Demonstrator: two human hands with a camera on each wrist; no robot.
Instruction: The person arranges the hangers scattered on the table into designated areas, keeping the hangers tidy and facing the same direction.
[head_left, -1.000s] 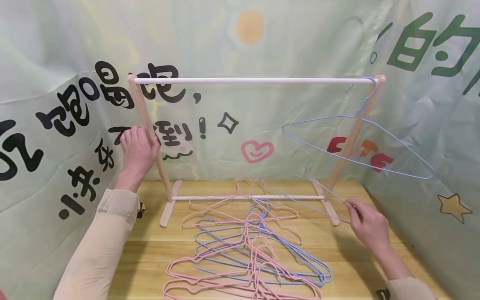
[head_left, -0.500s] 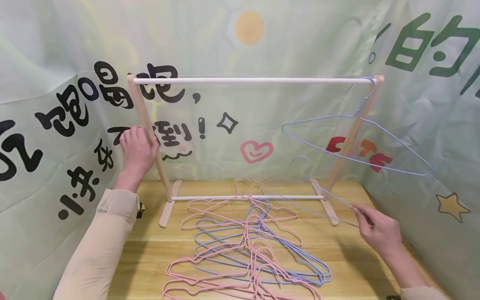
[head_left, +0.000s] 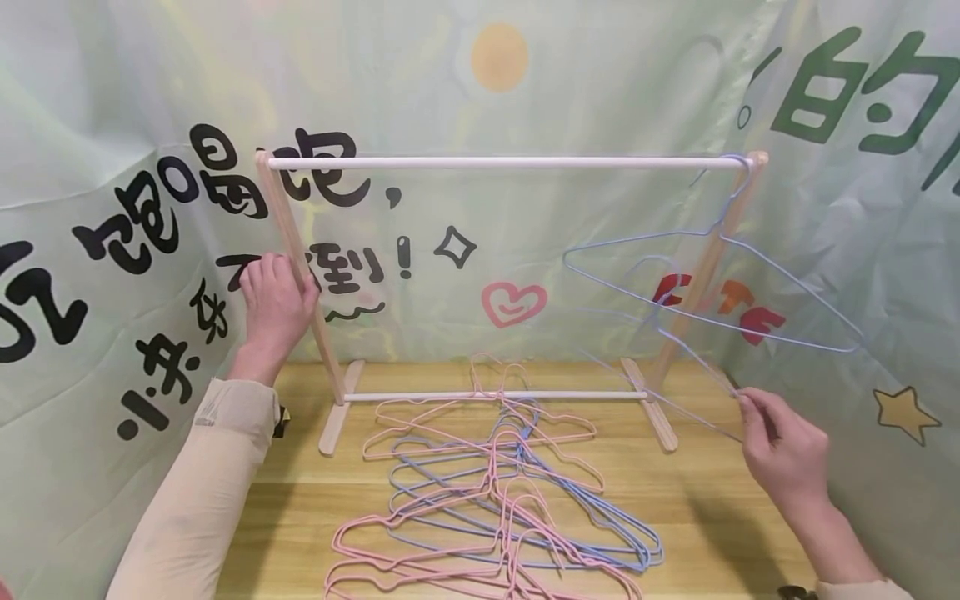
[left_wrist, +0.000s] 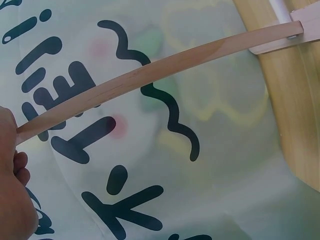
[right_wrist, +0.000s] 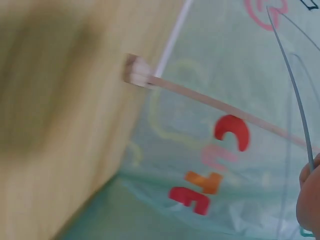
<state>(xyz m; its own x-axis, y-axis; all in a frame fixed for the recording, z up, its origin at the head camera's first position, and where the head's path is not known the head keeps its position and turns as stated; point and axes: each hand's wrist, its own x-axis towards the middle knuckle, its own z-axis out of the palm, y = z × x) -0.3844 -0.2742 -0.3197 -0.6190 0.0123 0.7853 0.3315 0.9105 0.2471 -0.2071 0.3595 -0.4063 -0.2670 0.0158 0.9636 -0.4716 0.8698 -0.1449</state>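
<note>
My left hand (head_left: 276, 308) grips the left wooden post (head_left: 291, 225) of a small clothes rack, its fingers curled round it; in the left wrist view the hand (left_wrist: 16, 185) shows at the left edge of the same post (left_wrist: 150, 75). My right hand (head_left: 783, 446) pinches one end of a blue wire hanger (head_left: 693, 357), held up in front of the rack's right side with its hook upward. Another blue hanger (head_left: 652, 297) hangs from the right end of the white top rail (head_left: 510, 162). In the right wrist view, fingers (right_wrist: 307, 195) hold the thin wire.
Several pink hangers (head_left: 420, 546) and blue hangers (head_left: 615, 517) lie overlapping on the wooden table (head_left: 292, 525) in front of the rack. Its white lower bar (head_left: 427, 397) runs between two wooden feet (head_left: 341, 408). A printed cloth (head_left: 420, 83) surrounds the back and sides.
My right hand has moved right and a little nearer the rack's right post, and the held hanger has risen, its hook now overlapping the hanging one. My left hand has stayed put.
</note>
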